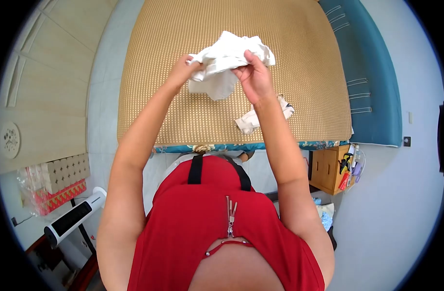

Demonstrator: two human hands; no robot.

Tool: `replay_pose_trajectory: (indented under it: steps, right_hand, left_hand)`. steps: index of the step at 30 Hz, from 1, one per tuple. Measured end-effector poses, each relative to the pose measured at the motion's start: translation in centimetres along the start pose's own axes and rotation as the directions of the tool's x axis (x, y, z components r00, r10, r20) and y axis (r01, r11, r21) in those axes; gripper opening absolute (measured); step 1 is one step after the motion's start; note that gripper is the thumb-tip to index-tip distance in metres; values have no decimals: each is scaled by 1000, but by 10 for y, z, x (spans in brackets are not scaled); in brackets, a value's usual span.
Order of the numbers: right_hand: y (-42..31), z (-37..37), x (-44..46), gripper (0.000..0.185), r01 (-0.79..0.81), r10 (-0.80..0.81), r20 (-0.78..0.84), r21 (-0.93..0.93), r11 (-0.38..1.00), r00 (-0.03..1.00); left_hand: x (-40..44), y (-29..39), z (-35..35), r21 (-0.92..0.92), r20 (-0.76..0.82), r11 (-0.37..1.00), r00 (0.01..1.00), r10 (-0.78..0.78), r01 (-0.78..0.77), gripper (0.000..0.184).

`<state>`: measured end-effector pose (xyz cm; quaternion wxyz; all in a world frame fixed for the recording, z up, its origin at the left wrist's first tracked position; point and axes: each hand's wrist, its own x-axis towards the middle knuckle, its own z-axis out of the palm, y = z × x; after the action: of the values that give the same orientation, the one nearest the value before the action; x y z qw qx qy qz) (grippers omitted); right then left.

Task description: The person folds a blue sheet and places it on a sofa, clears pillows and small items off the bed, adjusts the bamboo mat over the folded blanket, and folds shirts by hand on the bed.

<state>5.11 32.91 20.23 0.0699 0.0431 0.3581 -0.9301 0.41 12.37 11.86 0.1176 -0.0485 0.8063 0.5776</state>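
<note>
A white cloth garment, bunched and partly hanging down, is held up over the bed. My left hand grips its left edge, fingers closed on the fabric. On the other side, my right hand pinches the lower right part, thumb up over the cloth. Folds hide what kind of garment it is. Beneath my right wrist lies a second crumpled off-white cloth, partly covered by my forearm.
The bed has a tan woven mat and a teal headboard on the right. A wooden nightstand with small items stands at the near right corner. At the left are a pale cabinet and a white tower fan.
</note>
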Motion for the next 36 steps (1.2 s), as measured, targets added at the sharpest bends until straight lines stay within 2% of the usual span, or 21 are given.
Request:
replay_pose_trajectory:
  steps: [2,5,7,9,12,13,16,17,18,20,21,24,27,30,33,34,36]
  right_hand:
    - [6,16,-9,31,20,-20,14,-15,1000,1000]
    - [7,32,-22,28,29,-29,20,-12,999,999]
    - [6,39,-30,28,67,-68,-6,-30,997,998]
    - [3,36,-34,29,55,-60,-63,-82,995,996]
    - [0,10,-28,31,28,-47,-190,-102,994,981]
    - [0,-3,-23,31,28,-51,-235,-99,995,971]
    - [3,-47,-6,32,-16,-9,-320,-78,997,947]
    - [5,-61,1,33,-40,13,-345,-73,997,938]
    - [6,-73,7,33,-64,34,-370,-69,996,928]
    - [6,-86,19,32,-63,32,-362,-75,995,932]
    - [5,-87,25,32,-52,24,-355,-70,996,935]
    - [-5,-72,35,32,12,-19,-288,-27,1000,957]
    - [-19,-49,36,31,95,-96,-182,-14,995,979]
    - [-24,-34,20,32,155,-162,-151,-58,986,975]
    - [-7,-60,2,31,109,-125,-216,-86,990,968]
    - [5,-78,-5,29,83,-103,-236,-96,992,966]
    - [35,-126,-20,24,-84,47,-356,-91,992,933]
  left_hand:
    - [-18,13,17,-198,165,980,986,14,19,38]
    - [-24,5,41,-271,101,960,994,-48,74,34]
    - [-10,-18,44,28,21,997,997,-78,78,29]
    - [-17,-10,37,374,-99,924,994,-50,83,21]
    - [-8,-39,21,518,-132,856,988,76,3,23]
    - [-10,-42,14,460,-97,888,993,60,-9,25]
    - [-10,-43,0,578,-150,800,943,298,-161,24]
    - [-5,-40,-5,624,-140,760,932,335,-180,24]
    - [-3,-27,-12,643,-121,750,946,301,-156,24]
    - [3,-5,-23,679,-86,725,970,230,-112,24]
    - [10,1,-27,691,-94,711,958,272,-134,25]
    - [15,42,-47,677,-224,732,929,295,-69,26]
    - [19,68,-70,548,-301,821,877,374,-162,26]
    - [-25,91,-75,567,-264,765,813,519,-305,26]
    - [-49,58,-65,671,-85,570,715,694,-473,26]
    - [-57,41,-58,677,-35,578,764,644,-456,26]
    - [-67,-5,-40,677,40,610,848,529,-412,31]
